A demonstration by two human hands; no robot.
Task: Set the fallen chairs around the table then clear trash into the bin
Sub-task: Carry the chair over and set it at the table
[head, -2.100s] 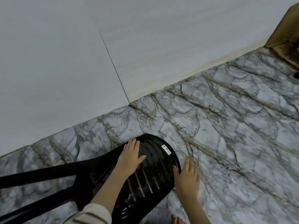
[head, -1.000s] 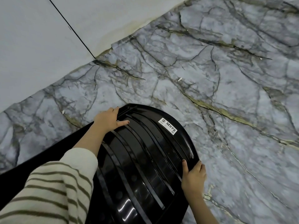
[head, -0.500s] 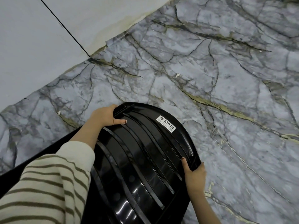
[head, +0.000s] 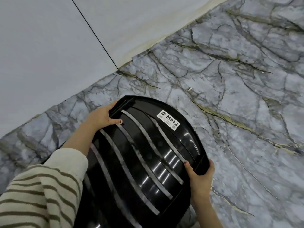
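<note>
A glossy black plastic chair (head: 141, 162) fills the lower middle of the head view, its slotted curved backrest facing me with a white label (head: 168, 119) near the top edge. My left hand (head: 100, 117) grips the backrest's upper left rim, thumb on the front. My right hand (head: 201, 176) clasps the right rim, fingers wrapped behind it. The seat and legs are hidden below the frame. No table or bin is in sight.
Grey marble-patterned floor (head: 238, 99) spreads to the right and beyond the chair. A pale wall (head: 57, 38) with a thin dark seam runs along the upper left, close behind the chair. A small white scrap (head: 190, 89) lies on the floor.
Both hands went from resting flat on the backrest to gripping its two side rims. The backrest has come up off the floor and sits closer to me.
</note>
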